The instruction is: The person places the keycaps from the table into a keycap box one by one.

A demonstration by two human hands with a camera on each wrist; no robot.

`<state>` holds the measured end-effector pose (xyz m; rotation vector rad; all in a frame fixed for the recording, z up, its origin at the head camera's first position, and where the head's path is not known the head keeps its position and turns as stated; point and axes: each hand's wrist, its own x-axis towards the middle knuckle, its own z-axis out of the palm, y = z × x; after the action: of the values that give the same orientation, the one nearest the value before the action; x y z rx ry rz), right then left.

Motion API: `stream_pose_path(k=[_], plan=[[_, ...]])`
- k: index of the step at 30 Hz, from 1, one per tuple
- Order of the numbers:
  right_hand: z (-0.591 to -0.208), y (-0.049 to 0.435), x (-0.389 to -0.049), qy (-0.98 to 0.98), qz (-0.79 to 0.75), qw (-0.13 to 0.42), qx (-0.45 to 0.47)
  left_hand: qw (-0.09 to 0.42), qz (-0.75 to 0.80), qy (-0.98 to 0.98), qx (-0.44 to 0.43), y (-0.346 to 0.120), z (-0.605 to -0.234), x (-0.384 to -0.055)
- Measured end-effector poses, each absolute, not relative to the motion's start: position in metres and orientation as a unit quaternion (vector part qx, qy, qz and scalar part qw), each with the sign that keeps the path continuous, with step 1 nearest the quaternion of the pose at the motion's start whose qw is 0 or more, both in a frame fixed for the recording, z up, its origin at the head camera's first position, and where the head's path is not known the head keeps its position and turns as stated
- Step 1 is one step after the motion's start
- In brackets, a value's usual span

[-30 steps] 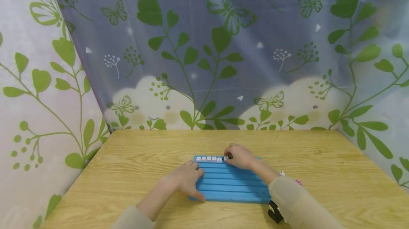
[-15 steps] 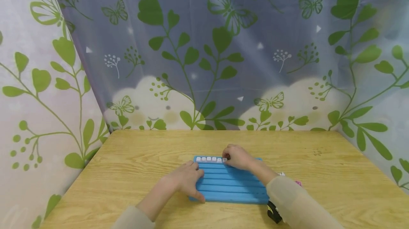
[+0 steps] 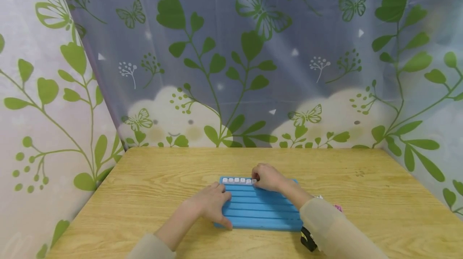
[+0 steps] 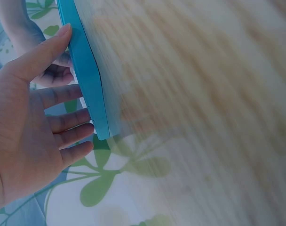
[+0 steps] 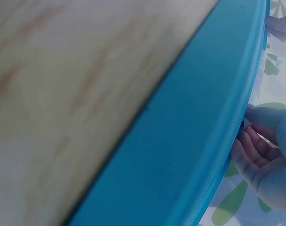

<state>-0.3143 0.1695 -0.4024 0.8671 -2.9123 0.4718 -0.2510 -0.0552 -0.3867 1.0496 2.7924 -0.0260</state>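
Observation:
A flat blue board [image 3: 262, 211] with several parallel grooves lies on the table. White keycap-like blocks [image 3: 236, 180] line the left part of its back groove. At the right end of that row, my right hand [image 3: 271, 178] pinches another white block [image 3: 254, 181], mostly covered by the fingers. In the right wrist view the thumb and curled fingertips meet just behind the board's raised edge. My left hand [image 3: 211, 202] rests on the board's left end, thumb at the front corner. In the left wrist view its fingers are spread and relaxed along the blue edge.
A black object with a yellow part [image 3: 308, 239] lies by the board's front right corner, partly behind the right sleeve [image 3: 332, 223]. Beyond that forearm are a small white piece [image 3: 320, 197] and a pink piece [image 3: 338, 208]. A patterned curtain [image 3: 231, 70] hangs behind the wooden table [image 3: 162, 166].
The block in my right hand, tilted with a dark spot showing a second ago, now sits level with the row. The right hand shifted slightly left; the left hand stayed put.

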Motion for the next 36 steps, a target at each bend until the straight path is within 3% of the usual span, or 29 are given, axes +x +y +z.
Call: stream_pose_path(k=[28,36], plan=[[-0.401,0.175,-0.31,-0.945,0.156,0.029,0.285,0.071,-0.007,0.933,0.352,-0.054,-0.388,-0.25],[-0.394,0.185,-0.31,-0.947,0.175,0.002,0.269,0.076,-0.005,0.932,0.353,-0.055,-0.388,-0.252]])
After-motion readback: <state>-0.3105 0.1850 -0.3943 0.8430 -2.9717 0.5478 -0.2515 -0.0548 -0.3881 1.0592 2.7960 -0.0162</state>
